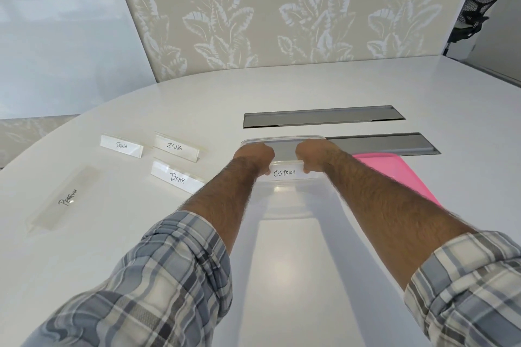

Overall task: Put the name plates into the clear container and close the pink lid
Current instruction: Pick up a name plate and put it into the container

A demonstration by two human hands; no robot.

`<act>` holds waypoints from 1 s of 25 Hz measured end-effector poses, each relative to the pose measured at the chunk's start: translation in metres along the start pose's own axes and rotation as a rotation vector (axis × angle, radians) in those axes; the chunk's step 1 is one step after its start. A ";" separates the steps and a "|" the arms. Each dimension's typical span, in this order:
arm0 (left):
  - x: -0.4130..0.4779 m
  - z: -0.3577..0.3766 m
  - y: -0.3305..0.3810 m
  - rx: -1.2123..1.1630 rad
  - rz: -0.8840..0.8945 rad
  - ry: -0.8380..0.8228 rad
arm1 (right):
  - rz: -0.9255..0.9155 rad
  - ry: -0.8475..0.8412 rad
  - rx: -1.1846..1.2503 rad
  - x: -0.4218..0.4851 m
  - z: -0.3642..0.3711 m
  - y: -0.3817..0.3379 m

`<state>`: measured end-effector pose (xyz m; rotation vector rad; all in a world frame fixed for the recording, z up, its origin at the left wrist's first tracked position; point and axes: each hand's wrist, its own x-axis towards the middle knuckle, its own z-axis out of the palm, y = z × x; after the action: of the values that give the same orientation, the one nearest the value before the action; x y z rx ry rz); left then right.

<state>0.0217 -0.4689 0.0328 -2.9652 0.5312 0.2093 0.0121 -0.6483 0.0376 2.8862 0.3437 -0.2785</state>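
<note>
Both hands hold the OSTRICH name plate (284, 173) inside the clear container (282, 141) at the table's middle. My left hand (255, 155) grips its left end and my right hand (317, 153) grips its right end. To the container's right the pink lid (394, 169) lies flat on the table, partly hidden by my right forearm. On the table to the left stand the PANDA plate (121, 145), the ZEBRA plate (174, 146) and the BEAR plate (176, 177). The PENGUIN plate (66, 197) lies further left, turned sideways.
Two grey recessed cable hatches (321, 115) (389, 144) sit in the white table (282, 276) behind the container. A leaf-patterned wall panel (282, 8) stands beyond the far edge. A black office chair (476, 11) is at the far right.
</note>
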 end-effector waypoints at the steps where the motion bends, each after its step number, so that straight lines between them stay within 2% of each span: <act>1: 0.001 0.001 0.000 0.004 0.004 0.000 | -0.002 -0.002 0.007 0.000 0.001 0.000; 21: -0.001 0.010 -0.006 0.069 0.020 0.065 | 0.021 0.103 0.005 -0.007 0.009 0.003; 25: -0.019 -0.005 -0.016 0.080 0.033 0.159 | 0.018 0.162 0.062 -0.015 -0.003 0.006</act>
<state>0.0108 -0.4482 0.0425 -2.9120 0.5928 -0.0448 0.0003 -0.6567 0.0447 2.9794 0.3418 -0.0523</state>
